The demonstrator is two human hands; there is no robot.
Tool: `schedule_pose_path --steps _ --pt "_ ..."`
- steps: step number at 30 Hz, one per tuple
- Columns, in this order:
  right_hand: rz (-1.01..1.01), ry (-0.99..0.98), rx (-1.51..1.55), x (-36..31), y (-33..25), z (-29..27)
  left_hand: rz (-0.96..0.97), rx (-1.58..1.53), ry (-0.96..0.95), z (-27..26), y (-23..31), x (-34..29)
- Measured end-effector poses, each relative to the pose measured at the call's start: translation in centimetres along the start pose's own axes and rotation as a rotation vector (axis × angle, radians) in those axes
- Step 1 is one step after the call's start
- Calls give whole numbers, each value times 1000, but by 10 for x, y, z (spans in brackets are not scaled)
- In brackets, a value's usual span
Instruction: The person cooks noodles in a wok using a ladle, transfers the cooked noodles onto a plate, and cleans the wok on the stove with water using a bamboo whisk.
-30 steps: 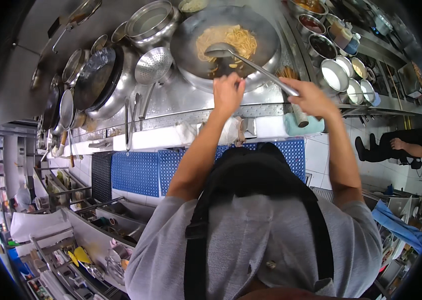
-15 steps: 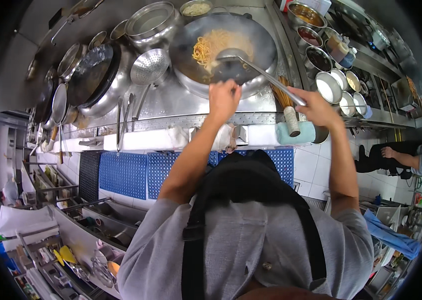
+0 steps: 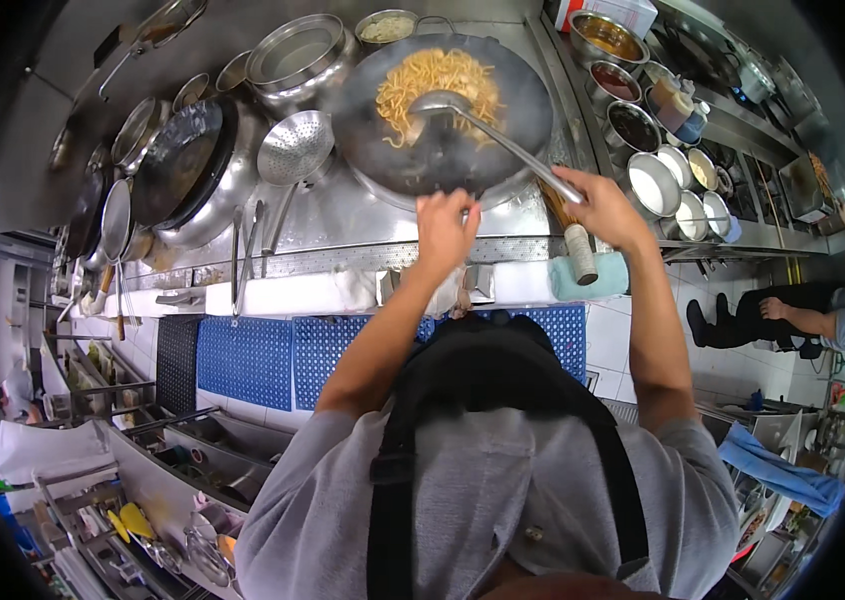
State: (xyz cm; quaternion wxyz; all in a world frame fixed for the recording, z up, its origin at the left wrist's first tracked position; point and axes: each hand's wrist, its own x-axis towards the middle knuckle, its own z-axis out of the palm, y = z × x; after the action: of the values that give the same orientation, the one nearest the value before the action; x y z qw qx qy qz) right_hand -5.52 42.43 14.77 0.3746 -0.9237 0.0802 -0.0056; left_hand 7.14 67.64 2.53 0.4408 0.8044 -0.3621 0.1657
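Wok (image 3: pixel 383 150) with yellow noodles (image 3: pixel 438 80) sat upper centre of the frame on the steel counter (image 3: pixel 333 225). Left hand (image 3: pixel 446 230) was closed on the wok's near rim, fingers curled over its handle. Right hand (image 3: pixel 605 205) was wrapped shut around the long ladle (image 3: pixel 503 140) handle, ladle bowl resting among the noodles. Perforated skimmer (image 3: pixel 295 150) lay just left of the wok. Sauce bowls (image 3: pixel 658 150) lined the upper right. Another person's arm (image 3: pixel 803 315) showed at right edge.
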Motion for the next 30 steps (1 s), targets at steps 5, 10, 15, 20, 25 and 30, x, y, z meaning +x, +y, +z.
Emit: schedule_pose_path --steps 5,10,15,20,25,30 --pt "133 165 286 -50 -9 42 58 43 -1 -42 8 8" --pt "90 284 128 -40 87 174 -223 -112 -214 2 -49 57" --pt "136 140 179 -75 81 143 6 -96 -81 -3 -54 42" --pt "159 -237 -13 -42 -1 21 -67 99 -142 -5 -50 50" --pt "90 -141 -171 22 5 23 -4 172 -201 13 -25 43" --pt "-24 -44 -109 -4 -9 -4 1 32 -108 -45 59 0"
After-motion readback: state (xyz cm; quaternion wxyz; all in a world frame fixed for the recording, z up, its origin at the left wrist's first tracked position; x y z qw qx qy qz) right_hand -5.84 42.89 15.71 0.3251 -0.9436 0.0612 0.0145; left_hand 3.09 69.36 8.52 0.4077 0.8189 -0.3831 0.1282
